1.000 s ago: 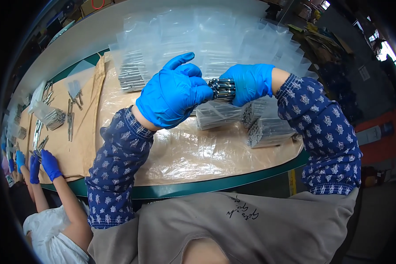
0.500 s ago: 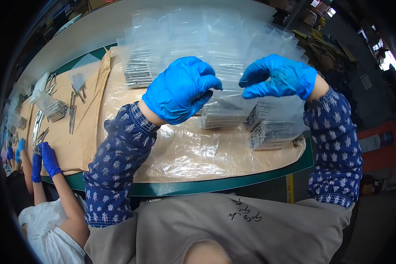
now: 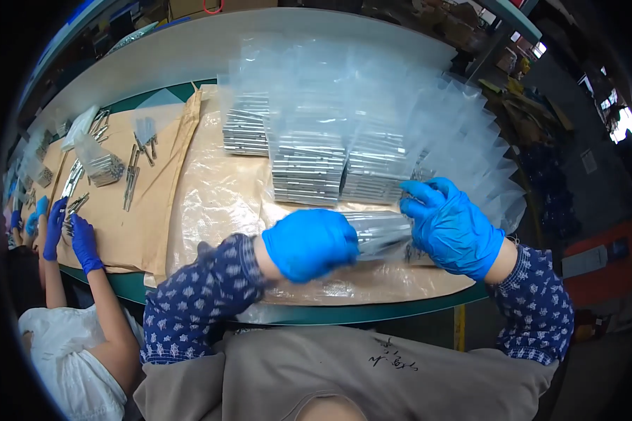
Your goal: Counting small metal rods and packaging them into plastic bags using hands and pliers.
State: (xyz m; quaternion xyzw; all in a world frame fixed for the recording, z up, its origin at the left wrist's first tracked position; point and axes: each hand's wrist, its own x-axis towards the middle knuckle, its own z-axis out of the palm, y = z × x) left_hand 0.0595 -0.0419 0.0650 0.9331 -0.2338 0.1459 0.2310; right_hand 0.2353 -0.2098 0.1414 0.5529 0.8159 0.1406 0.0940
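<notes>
Both my hands wear blue gloves. A clear plastic bag of silvery metal rods (image 3: 380,233) lies sideways between them, over the near part of the covered table. My left hand (image 3: 310,244), slightly blurred, is closed at the bag's left end. At its right end my right hand (image 3: 458,230) is closed too, with fingers bent; its fingertips are partly hidden. Just beyond stand stacks of similar bagged rods, one stack (image 3: 309,172) in the middle and another (image 3: 376,168) beside it. A smaller stack (image 3: 246,130) sits farther left.
Loose bag ends fan up behind the stacks against a pale partition (image 3: 189,52). Brown paper (image 3: 165,165) and clear film cover the green-edged table. At left, a co-worker's purple-gloved hands (image 3: 84,242) handle small metal parts, near loose rods (image 3: 131,175) and a bagged bundle (image 3: 105,168).
My hands have come down from above the stacks toward the near side of the table. A bag of rods now shows between them. The view has shifted too.
</notes>
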